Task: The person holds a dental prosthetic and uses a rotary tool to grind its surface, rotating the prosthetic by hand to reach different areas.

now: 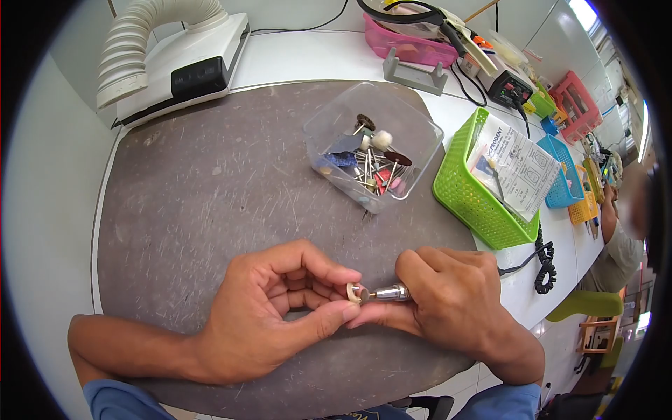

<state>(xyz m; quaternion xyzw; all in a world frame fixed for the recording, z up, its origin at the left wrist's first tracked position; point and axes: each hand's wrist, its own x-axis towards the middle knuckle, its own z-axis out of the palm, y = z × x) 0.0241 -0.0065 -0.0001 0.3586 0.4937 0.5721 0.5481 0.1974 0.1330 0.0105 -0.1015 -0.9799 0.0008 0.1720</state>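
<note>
A small cream-coloured, curved dental piece [353, 291] is pinched between the thumb and index finger of my left hand [262, 315]. My right hand [448, 301] is wrapped round a silver rotary handpiece [392, 292], its cord trailing off to the right. At the handpiece's tip a small disc bit [365, 296] meets or nearly meets the piece; contact is hard to tell. My right thumb lies close to the left fingertips. Behind both hands stands a clear plastic container [329, 115] of rotary burs, polishing wheels and brushes.
A grey-brown mat [196, 196] covers the bench. A green basket [483, 217] with a paper packet [514, 164] stands at right, near a coiled black cord [546, 269]. A white extraction unit with a hose [126, 66] is back left. Another person [616, 259] sits far right.
</note>
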